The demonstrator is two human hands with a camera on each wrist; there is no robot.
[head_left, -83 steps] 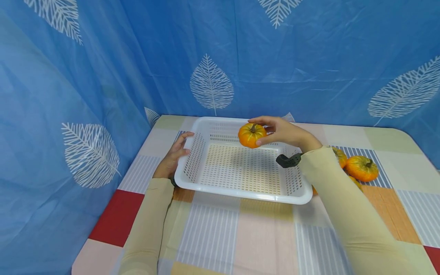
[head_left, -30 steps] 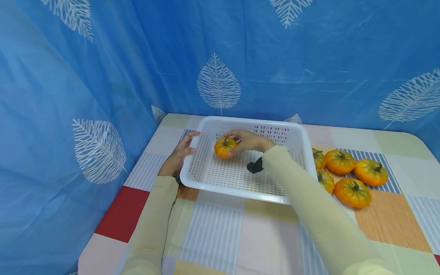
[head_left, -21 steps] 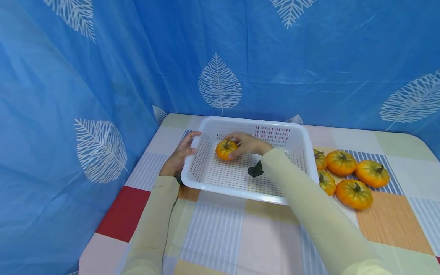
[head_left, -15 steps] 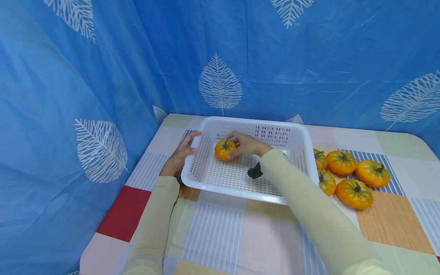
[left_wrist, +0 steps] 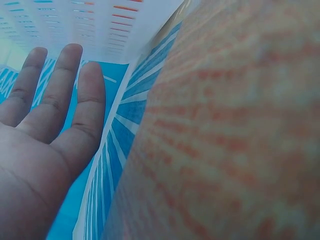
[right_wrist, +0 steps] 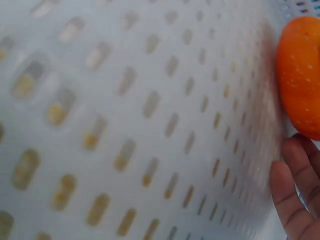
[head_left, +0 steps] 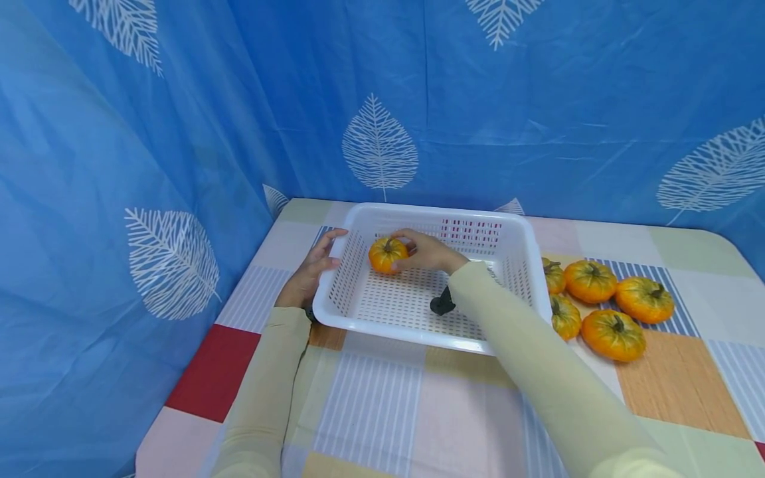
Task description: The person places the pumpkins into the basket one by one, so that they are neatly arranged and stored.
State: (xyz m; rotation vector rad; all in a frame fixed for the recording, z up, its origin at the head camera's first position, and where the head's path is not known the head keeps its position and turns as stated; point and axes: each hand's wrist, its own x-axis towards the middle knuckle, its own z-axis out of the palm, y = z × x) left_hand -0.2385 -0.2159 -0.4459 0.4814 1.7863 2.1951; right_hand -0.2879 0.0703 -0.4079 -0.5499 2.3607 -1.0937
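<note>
Head view: at centre of frame, a white basket (head_left: 403, 337) on a patchwork-patterned cloth (head_left: 460, 425). Inside its left part, an orange pumpkin (head_left: 384, 256), pinched between thumb and fingers of the right hand (head_left: 425, 253); whether resting on the basket floor, hard to tell. At the left rim, the left hand (head_left: 306, 273), thumb and fingers wide apart. Right of frame, five more pumpkins (head_left: 613, 336), beside the basket. Left wrist view: three nearly straight fingers at left, slotted basket wall along the top. Right wrist view: pumpkin at upper right edge, fingertips just below.
</note>
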